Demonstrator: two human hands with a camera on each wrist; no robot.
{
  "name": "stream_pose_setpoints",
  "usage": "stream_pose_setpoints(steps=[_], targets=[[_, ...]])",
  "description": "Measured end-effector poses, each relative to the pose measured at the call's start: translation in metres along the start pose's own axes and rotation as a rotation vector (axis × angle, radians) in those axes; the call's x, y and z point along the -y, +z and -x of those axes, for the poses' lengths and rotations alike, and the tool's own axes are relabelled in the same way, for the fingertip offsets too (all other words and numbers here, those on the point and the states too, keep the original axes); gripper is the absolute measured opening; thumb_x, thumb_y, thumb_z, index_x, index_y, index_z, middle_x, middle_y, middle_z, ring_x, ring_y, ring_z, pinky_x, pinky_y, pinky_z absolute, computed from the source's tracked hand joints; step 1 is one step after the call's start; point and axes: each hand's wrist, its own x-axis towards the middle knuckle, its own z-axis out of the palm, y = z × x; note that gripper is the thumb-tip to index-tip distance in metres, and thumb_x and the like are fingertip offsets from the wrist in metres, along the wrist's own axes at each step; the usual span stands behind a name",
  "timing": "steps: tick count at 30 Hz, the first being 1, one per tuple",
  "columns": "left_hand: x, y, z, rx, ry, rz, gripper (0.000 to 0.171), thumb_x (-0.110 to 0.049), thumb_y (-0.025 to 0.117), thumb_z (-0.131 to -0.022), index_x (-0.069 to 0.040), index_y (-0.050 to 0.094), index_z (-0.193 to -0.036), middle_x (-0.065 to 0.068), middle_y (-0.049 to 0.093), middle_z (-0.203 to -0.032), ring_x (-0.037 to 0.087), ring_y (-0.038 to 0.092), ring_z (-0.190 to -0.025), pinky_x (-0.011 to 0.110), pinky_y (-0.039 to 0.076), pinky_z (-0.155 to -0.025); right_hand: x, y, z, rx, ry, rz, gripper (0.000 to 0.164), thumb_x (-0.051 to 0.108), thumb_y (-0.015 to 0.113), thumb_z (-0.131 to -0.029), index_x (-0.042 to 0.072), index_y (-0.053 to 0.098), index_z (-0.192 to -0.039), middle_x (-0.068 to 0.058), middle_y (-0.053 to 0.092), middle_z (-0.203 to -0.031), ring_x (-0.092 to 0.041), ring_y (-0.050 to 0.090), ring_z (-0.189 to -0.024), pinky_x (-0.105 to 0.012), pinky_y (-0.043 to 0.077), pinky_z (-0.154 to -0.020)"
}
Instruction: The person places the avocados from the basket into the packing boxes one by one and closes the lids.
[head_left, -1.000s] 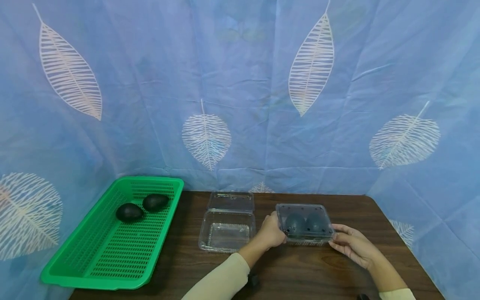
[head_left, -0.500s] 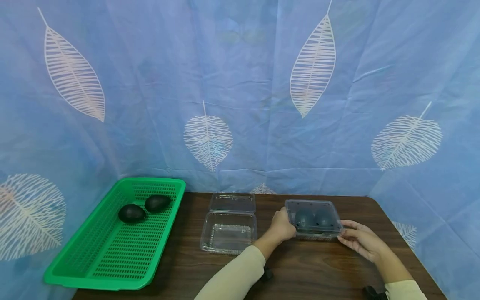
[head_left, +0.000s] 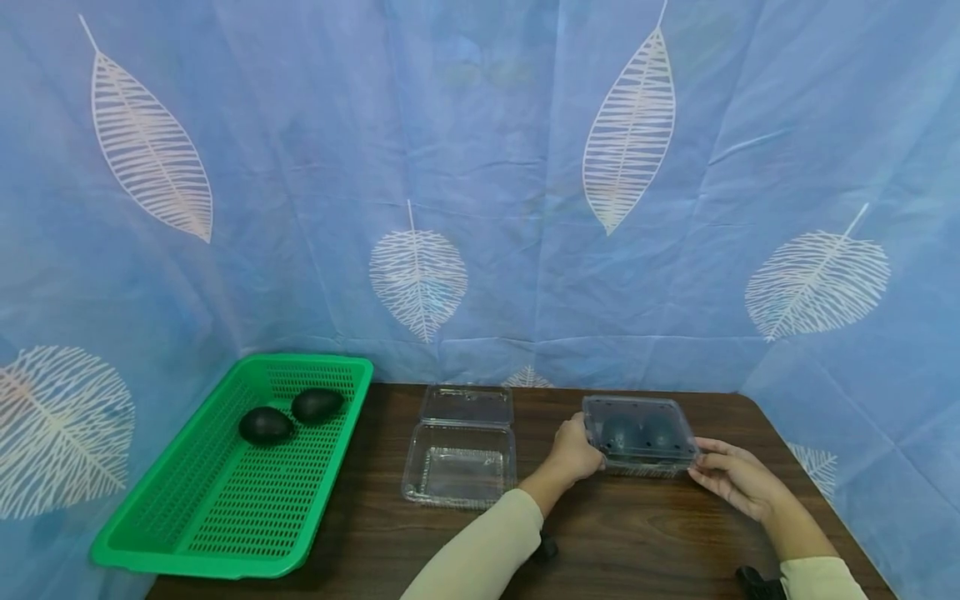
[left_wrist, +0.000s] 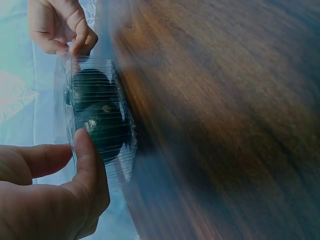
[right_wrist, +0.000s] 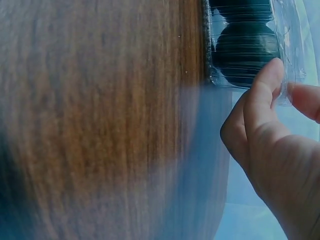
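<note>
Both hands hold a lidded transparent plastic clamshell box (head_left: 637,433) at the right of the table in the head view. Two dark green avocados (left_wrist: 102,127) sit side by side inside it, seen through its ribbed wall in the left wrist view. My left hand (head_left: 576,450) pinches the box's left end between thumb and fingers. At the opposite end, my right hand (head_left: 738,479) pinches the rim, its thumb and fingertips on either side of the edge in the right wrist view. The lid lies down over the avocados.
A second transparent clamshell (head_left: 461,462) lies with its lid folded back, left of the held box. Further left stands a green slotted basket (head_left: 105,550) with two dark avocados (head_left: 266,426) near its far end. A blue leaf-patterned curtain (head_left: 480,167) hangs behind the brown table (head_left: 637,542).
The held box has moved right and slightly toward the back of the table, both hands travelling with it. The basket and the open clamshell stay where they were.
</note>
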Motion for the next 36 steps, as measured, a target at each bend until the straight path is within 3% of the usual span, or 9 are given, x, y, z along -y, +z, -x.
stream_pose_setpoints(steps=[4,11,15,18,21,25,29,32,36], targets=[[0.001,0.0,0.0,0.007,0.008,0.033,0.082,0.016,0.071,-0.085,-0.003,0.037,-0.158,0.011,0.06,-0.116,0.02,0.061,-0.082,0.032,0.056,-0.06,-0.001,0.0,0.001,-0.003,-0.006,-0.003,0.034,0.002,0.047,-0.108,0.031,0.062,-0.114,-0.003,0.056,-0.106,-0.013,0.064,-0.1,-0.031,0.057,-0.097],[0.0,-0.008,0.002,-0.001,0.007,-0.13,0.08,-0.007,0.077,-0.092,0.0,0.034,-0.158,0.023,0.043,-0.154,0.037,0.05,-0.137,0.045,0.056,-0.091,-0.002,0.003,0.006,-0.139,0.022,0.151,0.024,0.014,0.05,-0.109,0.031,0.056,-0.126,0.001,0.051,-0.115,-0.01,0.061,-0.104,-0.035,0.056,-0.099],[-0.004,-0.019,0.006,0.023,0.0,-0.131,0.08,-0.013,0.074,-0.095,0.0,0.03,-0.16,0.025,0.039,-0.157,0.03,0.069,-0.103,0.045,0.054,-0.089,0.003,0.007,0.012,-0.231,0.006,0.291,0.024,0.024,0.047,-0.111,0.029,0.052,-0.134,0.008,0.047,-0.124,-0.002,0.059,-0.105,-0.035,0.056,-0.1],[-0.007,-0.029,0.01,0.041,0.013,-0.105,0.078,-0.016,0.07,-0.097,-0.001,0.028,-0.161,0.025,0.036,-0.16,0.021,0.069,-0.069,0.043,0.054,-0.088,0.008,0.013,0.017,-0.279,-0.035,0.371,0.025,0.03,0.047,-0.111,0.029,0.049,-0.137,0.02,0.049,-0.122,0.004,0.058,-0.104,-0.03,0.056,-0.095],[-0.011,-0.04,0.015,0.055,0.046,-0.096,0.076,-0.021,0.068,-0.1,-0.001,0.027,-0.162,0.025,0.04,-0.157,0.017,0.068,-0.065,0.043,0.056,-0.089,0.013,0.023,0.02,-0.304,-0.109,0.42,0.029,0.034,0.049,-0.111,0.027,0.045,-0.139,0.032,0.049,-0.116,0.013,0.057,-0.103,-0.02,0.054,-0.09],[-0.014,-0.055,0.023,0.065,0.083,-0.083,0.075,-0.027,0.066,-0.102,-0.002,0.028,-0.161,0.023,0.049,-0.147,0.024,0.072,-0.076,0.044,0.059,-0.086,0.017,0.041,0.023,-0.301,-0.252,0.457,0.034,0.031,0.05,-0.111,0.023,0.044,-0.143,0.035,0.049,-0.117,0.018,0.055,-0.106,-0.01,0.05,-0.087],[-0.02,-0.071,0.029,0.053,0.112,-0.105,0.076,-0.035,0.065,-0.102,-0.004,0.029,-0.162,0.022,0.053,-0.145,0.034,0.068,-0.11,0.048,0.056,-0.091,0.022,0.06,0.024,-0.276,-0.376,0.426,0.033,0.023,0.051,-0.111,0.019,0.047,-0.143,0.029,0.052,-0.124,0.016,0.057,-0.11,-0.008,0.05,-0.089],[-0.025,-0.084,0.034,0.043,0.139,-0.115,0.077,-0.037,0.065,-0.102,-0.006,0.029,-0.162,0.021,0.054,-0.145,0.037,0.058,-0.128,0.052,0.054,-0.095,0.026,0.072,0.024,-0.239,-0.422,0.38,0.032,0.018,0.051,-0.111,0.019,0.049,-0.142,0.026,0.055,-0.127,0.013,0.059,-0.112,-0.008,0.05,-0.091],[-0.028,-0.1,0.04,0.03,0.16,-0.124,0.076,-0.036,0.065,-0.102,-0.005,0.03,-0.162,0.02,0.055,-0.143,0.038,0.057,-0.129,0.054,0.053,-0.096,0.026,0.089,0.023,-0.199,-0.452,0.376,0.035,0.016,0.049,-0.111,0.013,0.045,-0.146,0.023,0.054,-0.13,0.01,0.061,-0.114,-0.012,0.052,-0.093]])
